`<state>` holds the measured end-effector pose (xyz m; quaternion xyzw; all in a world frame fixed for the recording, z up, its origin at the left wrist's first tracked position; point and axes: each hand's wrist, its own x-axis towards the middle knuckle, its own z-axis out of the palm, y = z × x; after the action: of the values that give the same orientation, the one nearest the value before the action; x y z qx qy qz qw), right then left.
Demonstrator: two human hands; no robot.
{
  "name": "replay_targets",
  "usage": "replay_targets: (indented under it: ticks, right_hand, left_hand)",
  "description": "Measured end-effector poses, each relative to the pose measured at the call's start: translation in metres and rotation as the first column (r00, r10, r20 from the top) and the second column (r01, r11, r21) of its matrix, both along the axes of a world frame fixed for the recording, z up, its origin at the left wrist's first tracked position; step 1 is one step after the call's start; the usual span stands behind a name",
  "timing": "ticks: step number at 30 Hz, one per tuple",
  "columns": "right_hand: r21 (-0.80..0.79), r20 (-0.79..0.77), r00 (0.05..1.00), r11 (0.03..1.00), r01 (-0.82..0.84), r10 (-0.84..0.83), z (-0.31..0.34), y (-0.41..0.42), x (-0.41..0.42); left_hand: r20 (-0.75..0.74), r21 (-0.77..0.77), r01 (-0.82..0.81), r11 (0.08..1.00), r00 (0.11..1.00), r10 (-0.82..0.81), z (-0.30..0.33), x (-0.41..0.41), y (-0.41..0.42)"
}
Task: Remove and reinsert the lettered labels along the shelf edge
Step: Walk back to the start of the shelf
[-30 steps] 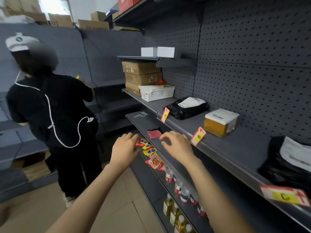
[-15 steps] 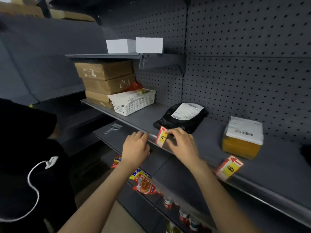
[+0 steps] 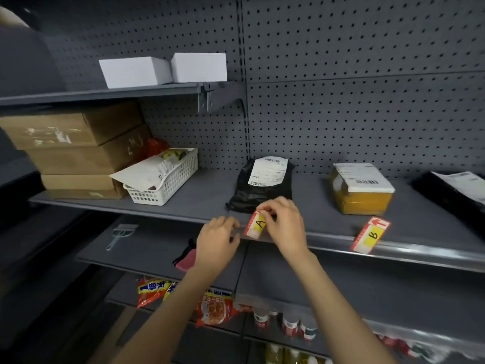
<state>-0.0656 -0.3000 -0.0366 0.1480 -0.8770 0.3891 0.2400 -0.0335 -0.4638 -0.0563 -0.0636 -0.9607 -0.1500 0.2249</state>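
Nearest, left hand resting loosely curled on the shelf edge, holding nothing. Just beside, right hand with fingers pinching the top of label A, seated tilted in the edge strip. Probably the removal step: next, pull upward and out. Farther right, label B untouched.

Matt grey metal shelf, glossy black plastic bag, brown cardboard boxes.
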Motion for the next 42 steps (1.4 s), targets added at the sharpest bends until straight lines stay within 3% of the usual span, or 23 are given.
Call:
replay_targets:
  ticks: [8, 13, 17, 26, 34, 42]
  right_hand:
    - [0.024, 0.151, 0.981, 0.992, 0.121, -0.124, -0.008, 0.019, 0.011]
    - [0.057, 0.146, 0.979, 0.989, 0.137, -0.144, -0.015, 0.001, 0.014]
    - [0.187, 0.113, 0.983, 0.975, 0.12, -0.143, -0.019, 0.006, 0.016]
    - [0.307, -0.072, 0.991, 0.943, 0.128, -0.111, -0.025, 0.014, 0.025]
    - [0.353, -0.058, 0.991, 0.926, 0.132, -0.12, -0.026, 0.023, 0.029]
    - [0.375, -0.188, 0.949, 0.875, 0.308, -0.253, 0.0, 0.088, 0.044]
  left_hand:
    - [-0.014, 0.035, 0.063, 0.997, 0.998, -0.063, -0.003, 0.0, 0.0]
    - [0.006, 0.039, 0.077, 0.996, 0.997, -0.077, 0.0, 0.0, -0.009]
    - [0.006, 0.084, 0.115, 0.99, 0.993, -0.116, 0.002, -0.001, -0.008]
    - [-0.008, 0.077, 0.131, 0.988, 0.991, -0.131, 0.0, -0.001, -0.006]
    - [-0.025, -0.02, 0.068, 0.998, 0.997, -0.068, 0.006, -0.005, 0.002]
    - [-0.077, 0.029, 0.271, 0.962, 0.96, -0.269, 0.021, -0.009, 0.084]
